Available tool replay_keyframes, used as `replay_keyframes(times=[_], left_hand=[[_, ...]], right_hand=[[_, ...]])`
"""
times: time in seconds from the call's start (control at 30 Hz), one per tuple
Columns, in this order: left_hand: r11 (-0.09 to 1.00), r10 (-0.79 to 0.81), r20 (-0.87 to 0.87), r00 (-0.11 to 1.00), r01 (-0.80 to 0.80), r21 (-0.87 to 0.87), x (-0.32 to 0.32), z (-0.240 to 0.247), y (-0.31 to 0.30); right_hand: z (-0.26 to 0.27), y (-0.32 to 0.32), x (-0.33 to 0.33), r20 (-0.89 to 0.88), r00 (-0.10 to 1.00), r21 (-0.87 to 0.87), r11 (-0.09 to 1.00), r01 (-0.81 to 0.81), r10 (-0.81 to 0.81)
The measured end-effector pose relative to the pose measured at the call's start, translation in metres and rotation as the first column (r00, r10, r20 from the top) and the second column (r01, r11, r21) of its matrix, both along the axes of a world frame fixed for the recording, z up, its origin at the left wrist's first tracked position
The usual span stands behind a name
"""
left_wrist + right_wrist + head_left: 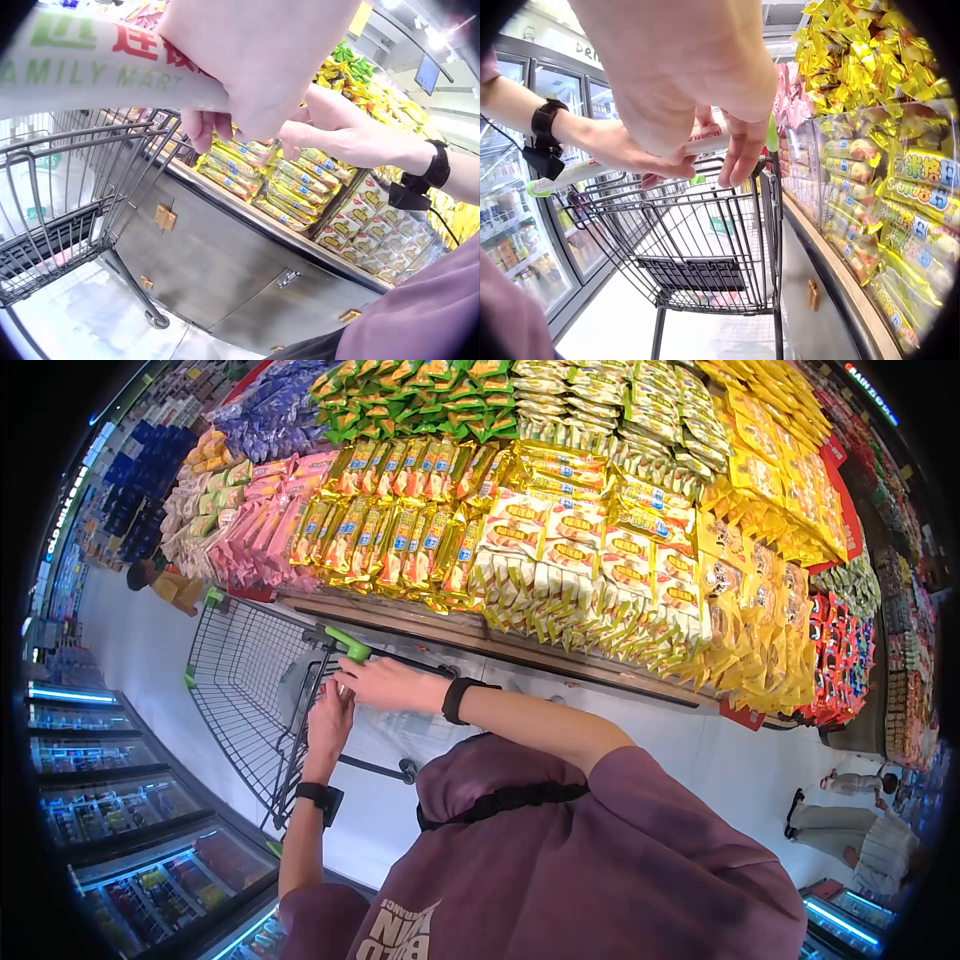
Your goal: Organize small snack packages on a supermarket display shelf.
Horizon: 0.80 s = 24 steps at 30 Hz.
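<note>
A black wire shopping cart [240,680] stands in the aisle, its basket [697,232] apparently holding nothing. Its white handle [705,139] has green ends [348,643] and printed lettering [75,67]. My left hand [330,722] grips the handle, fingers curled under it [202,127]. My right hand [385,682] lies over the same handle right beside it, fingers hooked over the bar [739,154]. Both wrists wear black bands. In the left wrist view the right hand [337,127] nearly touches the left; in the right wrist view the left hand [622,154] sits on the bar.
A long display shelf [560,560] packed with yellow, pink and green snack packets runs close along the cart's side, on a steel base [225,262]. Glass freezer cabinets [120,810] line the other side. One person [160,582] stands far ahead, another [870,840] behind.
</note>
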State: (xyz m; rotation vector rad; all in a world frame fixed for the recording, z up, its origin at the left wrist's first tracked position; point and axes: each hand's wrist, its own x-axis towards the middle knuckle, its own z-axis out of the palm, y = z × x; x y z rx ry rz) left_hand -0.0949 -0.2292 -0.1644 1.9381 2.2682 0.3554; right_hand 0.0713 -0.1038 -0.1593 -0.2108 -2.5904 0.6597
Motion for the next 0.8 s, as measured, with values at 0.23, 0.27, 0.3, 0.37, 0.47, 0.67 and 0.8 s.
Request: replay_keyframes(times=[0.23,0.27,0.3,0.37,0.47,0.67,0.8], left_hand=[[0.995,0.072,0.014,0.997,-0.071,-0.063,0.031,0.005,-0.001],[0.996,0.077,0.009,0.997,-0.076,-0.051,0.037,0.007,-0.001],[0.996,0.080,0.006,0.997,-0.080,-0.042,0.043,0.008,-0.001],[0.991,0.111,0.010,0.994,-0.110,-0.075,0.056,0.013,0.001],[0.987,0.139,0.009,0.990,-0.138,-0.076,0.074,0.019,0.000],[0.986,0.155,-0.016,0.988,-0.155,-0.054,0.103,0.009,-0.003],[0.983,0.179,-0.006,0.984,-0.179,-0.053,0.134,0.014,-0.002]], right_hand=[[-0.013,0.000,0.014,-0.035,0.999,-0.082,0.997,-0.002,-0.001],[-0.013,0.001,0.019,-0.034,0.999,-0.072,0.997,-0.005,0.002],[-0.010,0.002,0.026,-0.030,1.000,-0.065,0.998,-0.007,0.005],[-0.004,0.004,0.037,0.027,0.999,-0.131,0.991,-0.034,0.038],[-0.003,0.003,0.052,0.027,0.998,-0.184,0.982,-0.050,0.056],[-0.005,0.004,0.090,0.023,0.997,-0.159,0.985,-0.068,0.073],[-0.010,0.006,0.116,-0.057,0.994,-0.185,0.977,-0.101,0.092]])
